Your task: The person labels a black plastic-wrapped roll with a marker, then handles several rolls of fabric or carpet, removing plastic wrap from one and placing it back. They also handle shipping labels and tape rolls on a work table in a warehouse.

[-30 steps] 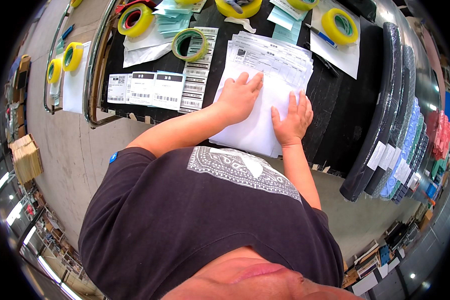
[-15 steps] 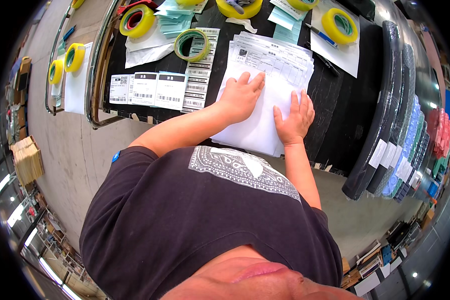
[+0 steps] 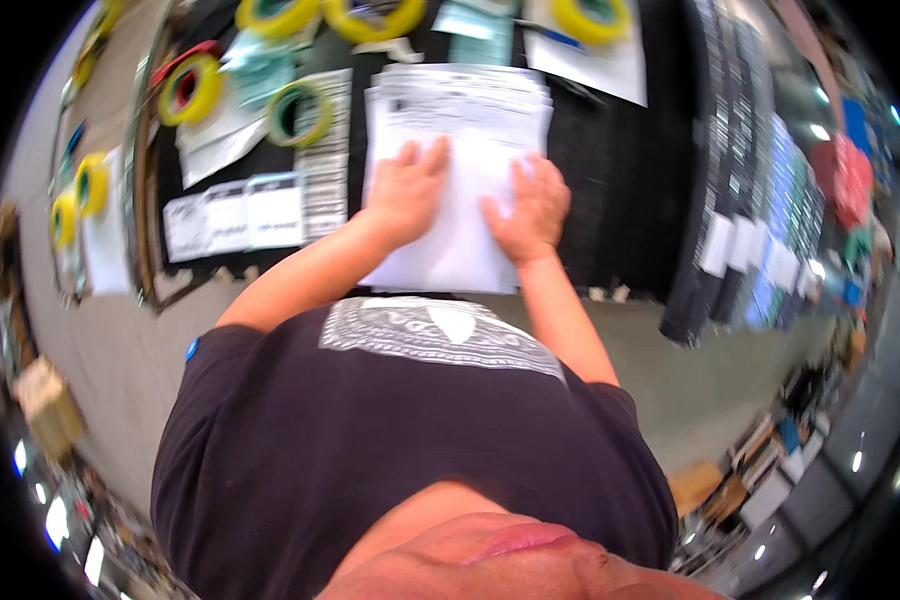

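Tabletop and, on it, the paper stack are shifted leftward in view; the stack, long axis near to far, is touched by the left hand and, along its right edge, the right hand, fingers outstretched, nothing gripped.

Paper stack: wht shts, flat on blk tabletop, approx. mid L–R, reaching nr edge. Far end: printed forms w/ ruled lines, text blurred, edges staggered. Near pt. looks blank, long sides running near–far.
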The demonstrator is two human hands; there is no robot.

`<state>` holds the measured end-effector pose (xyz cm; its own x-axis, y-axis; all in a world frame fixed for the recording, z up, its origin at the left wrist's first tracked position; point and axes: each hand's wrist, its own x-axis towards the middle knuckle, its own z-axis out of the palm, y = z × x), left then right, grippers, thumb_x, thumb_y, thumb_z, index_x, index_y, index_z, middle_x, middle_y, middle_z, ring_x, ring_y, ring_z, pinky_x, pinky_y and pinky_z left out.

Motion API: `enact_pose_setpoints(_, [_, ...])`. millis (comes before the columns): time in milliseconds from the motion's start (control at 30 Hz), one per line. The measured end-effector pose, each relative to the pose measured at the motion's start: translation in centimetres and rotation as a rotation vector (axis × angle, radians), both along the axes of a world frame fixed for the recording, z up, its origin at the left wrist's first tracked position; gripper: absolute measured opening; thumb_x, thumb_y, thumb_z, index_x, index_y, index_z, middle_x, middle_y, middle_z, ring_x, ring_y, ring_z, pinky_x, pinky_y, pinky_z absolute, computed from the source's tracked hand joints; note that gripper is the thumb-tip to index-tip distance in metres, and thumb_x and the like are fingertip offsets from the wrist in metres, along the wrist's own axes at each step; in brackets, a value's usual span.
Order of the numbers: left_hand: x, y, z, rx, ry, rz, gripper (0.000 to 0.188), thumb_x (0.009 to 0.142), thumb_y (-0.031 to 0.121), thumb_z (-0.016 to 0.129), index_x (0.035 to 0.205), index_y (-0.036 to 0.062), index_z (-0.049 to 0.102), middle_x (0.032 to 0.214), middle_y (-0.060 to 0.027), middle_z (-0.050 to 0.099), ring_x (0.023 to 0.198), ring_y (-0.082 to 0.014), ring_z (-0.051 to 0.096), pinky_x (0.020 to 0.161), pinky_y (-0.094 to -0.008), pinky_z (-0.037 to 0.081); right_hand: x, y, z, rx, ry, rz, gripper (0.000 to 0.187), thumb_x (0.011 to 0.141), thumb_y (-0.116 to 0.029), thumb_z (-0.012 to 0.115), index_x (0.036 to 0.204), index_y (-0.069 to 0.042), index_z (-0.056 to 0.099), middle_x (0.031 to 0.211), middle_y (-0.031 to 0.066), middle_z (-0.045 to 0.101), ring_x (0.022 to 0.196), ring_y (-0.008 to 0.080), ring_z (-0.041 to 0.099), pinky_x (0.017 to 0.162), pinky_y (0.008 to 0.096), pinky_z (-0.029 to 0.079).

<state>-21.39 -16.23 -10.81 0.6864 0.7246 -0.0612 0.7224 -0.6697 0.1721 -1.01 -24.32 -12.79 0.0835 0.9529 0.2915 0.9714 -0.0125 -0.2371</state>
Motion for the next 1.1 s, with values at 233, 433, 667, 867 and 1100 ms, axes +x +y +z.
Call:
enact_pose_setpoints(233, [0.0, 0.1, 1.1, 0.016, 0.003, -0.052, 0.058, 0.075, 0.01, 0.056, 0.131, -0.0038, 0.054, 0.149, -0.0076, 0.041, 0.112, -0.0316, 0.049, 0.089, -0.038, 0.048, 2.8, -3.1, 5.2, 0.181, 0.188, 0.018, 0.078, 0.077, -0.033, 0.076, 0.143, -0.008, 0.043, 0.151, 0.0198, 0.036, 0.134, 0.0405, 0.037, 0.11, 0.0487, 0.03])
enact_pose_setpoints(433, [0.2, -0.6, 1.2, 0.066, 0.062, -0.03, 0.06, 0.074, 0.01, 0.056, 0.132, -0.0024, 0.053, 0.149, -0.0068, 0.042, 0.113, -0.0321, 0.048, 0.092, -0.0382, 0.047, 20.1, -12.8, 14.4, 0.38, -0.249, -0.325, 0.061, 0.081, -0.025, 0.072, 0.135, -0.005, 0.051, 0.138, 0.0183, 0.05, 0.127, 0.0364, 0.047, 0.105, 0.049, 0.037])
enact_pose_setpoints(667, [0.5, 0.2, 1.1, 0.041, 0.091, -0.028, 0.061, 0.074, 0.007, 0.056, 0.133, -0.0025, 0.051, 0.151, -0.0056, 0.04, 0.121, -0.0339, 0.044, 0.108, -0.0368, 0.039, 37.5, -20.9, 9.7, -0.102, -0.132, -0.701, 0.084, 0.07, -0.044, 0.081, 0.135, -0.003, 0.048, 0.13, 0.0191, 0.053, 0.122, 0.0388, 0.048, 0.104, 0.0494, 0.038])
enact_pose_setpoints(867, [0.3, -0.2, 1.5, 0.069, 0.178, -0.022, 0.063, 0.074, 0.004, 0.054, 0.135, -0.0038, 0.047, 0.152, -0.0061, 0.037, 0.12, -0.033, 0.044, 0.107, -0.0361, 0.039, 36.6, -20.0, 9.8, -0.25, -0.127, -0.746, 0.101, 0.067, -0.046, 0.083, 0.144, -0.003, 0.035, 0.134, 0.0176, 0.047, 0.122, 0.0382, 0.045, 0.104, 0.0475, 0.039])
enact_pose_setpoints(1100, [0.9, -0.4, 1.6, 0.044, 0.193, -0.015, 0.062, 0.073, 0.003, 0.053, 0.134, -0.0056, 0.048, 0.151, -0.0071, 0.038, 0.121, -0.0322, 0.044, 0.108, -0.035, 0.037, 36.6, -18.7, 12.7, -0.5, -0.053, -0.818, 0.105, 0.068, -0.045, 0.082, 0.147, -0.003, 0.028, 0.139, 0.0179, 0.042, 0.128, 0.0376, 0.041, 0.105, 0.0454, 0.04])
